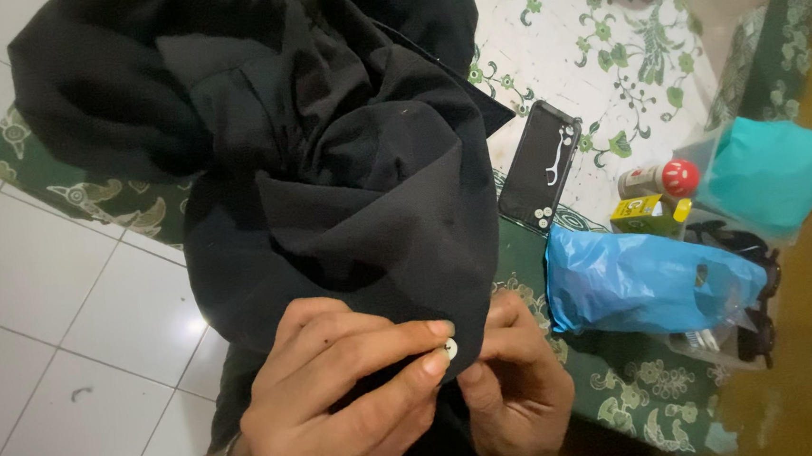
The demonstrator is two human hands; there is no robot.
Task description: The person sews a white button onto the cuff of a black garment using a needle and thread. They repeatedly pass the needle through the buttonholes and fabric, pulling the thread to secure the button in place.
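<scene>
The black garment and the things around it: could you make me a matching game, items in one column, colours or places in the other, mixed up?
1. garment
2. plastic bag
3. phone
4. button

a. blue, right of the hands
b. small and white, pinched at the cloth's edge by the left hand, with the right hand beside it
c. black, bunched up
d. dark, flat on the floral cloth

Pairs: 1-c, 2-a, 3-d, 4-b

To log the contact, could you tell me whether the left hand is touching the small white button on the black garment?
Touching. The head view shows the left hand pinching the white button between fingertips at the black garment's edge.
</scene>
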